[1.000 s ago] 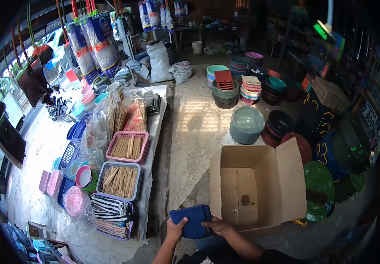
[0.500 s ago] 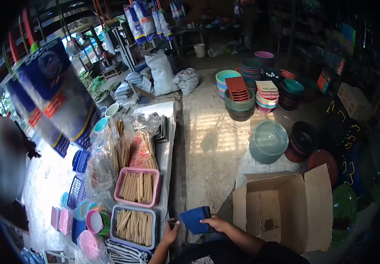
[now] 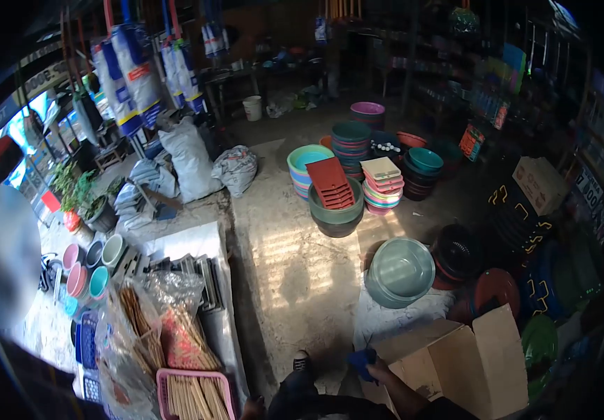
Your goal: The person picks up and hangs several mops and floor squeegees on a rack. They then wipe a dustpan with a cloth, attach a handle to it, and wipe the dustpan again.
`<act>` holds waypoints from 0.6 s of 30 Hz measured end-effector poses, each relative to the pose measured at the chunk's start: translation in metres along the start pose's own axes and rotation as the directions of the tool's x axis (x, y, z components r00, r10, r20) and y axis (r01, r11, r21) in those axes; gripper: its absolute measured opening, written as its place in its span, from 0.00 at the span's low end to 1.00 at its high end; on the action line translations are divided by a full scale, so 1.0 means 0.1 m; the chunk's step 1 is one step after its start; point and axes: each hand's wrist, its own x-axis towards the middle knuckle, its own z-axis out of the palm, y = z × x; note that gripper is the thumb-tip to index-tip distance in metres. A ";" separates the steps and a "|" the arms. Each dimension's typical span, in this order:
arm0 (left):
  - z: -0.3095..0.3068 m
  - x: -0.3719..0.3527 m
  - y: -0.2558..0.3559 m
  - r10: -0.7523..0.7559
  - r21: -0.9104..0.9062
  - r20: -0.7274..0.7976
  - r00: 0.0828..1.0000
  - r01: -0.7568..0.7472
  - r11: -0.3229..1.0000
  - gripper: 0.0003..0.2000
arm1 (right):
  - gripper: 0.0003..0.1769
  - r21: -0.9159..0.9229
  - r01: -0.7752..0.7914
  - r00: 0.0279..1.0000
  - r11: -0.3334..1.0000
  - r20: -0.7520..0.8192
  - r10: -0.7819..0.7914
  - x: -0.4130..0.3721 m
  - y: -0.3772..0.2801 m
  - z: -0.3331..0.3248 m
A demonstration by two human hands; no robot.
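Hands are seen apart at the bottom edge of the view. The right hand [image 3: 381, 369] is closed on a dark blue folded item [image 3: 361, 360], which is held low over the concrete floor [image 3: 295, 259], just beside the open flap of a cardboard box [image 3: 470, 357]. Only a sliver of what seems to be the left hand [image 3: 252, 404] is shown, and its grip cannot be told. It is found near a pink basket [image 3: 193, 393] filled with wooden sticks on the desk [image 3: 183, 245]. A shoe [image 3: 302, 362] is seen between the hands. Beyond the box, a grey-green basin [image 3: 401, 269] is set on the floor.
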 end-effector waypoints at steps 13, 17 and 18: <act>0.98 3.76 3.28 0.069 0.651 0.070 0.995 -0.098 0.752 0.18 | 0.22 0.320 0.358 0.734 0.877 -0.677 -0.052 1.05 1.09 -0.56; 1.69 4.46 3.88 0.101 0.703 0.061 0.993 -0.114 0.702 0.17 | 0.13 0.768 0.465 0.779 0.441 -0.592 0.209 1.74 0.71 -0.72; 1.78 4.70 3.85 0.135 0.738 0.074 0.988 -0.145 0.659 0.17 | 0.15 0.682 0.481 0.714 0.551 -0.669 0.206 2.21 0.80 -0.46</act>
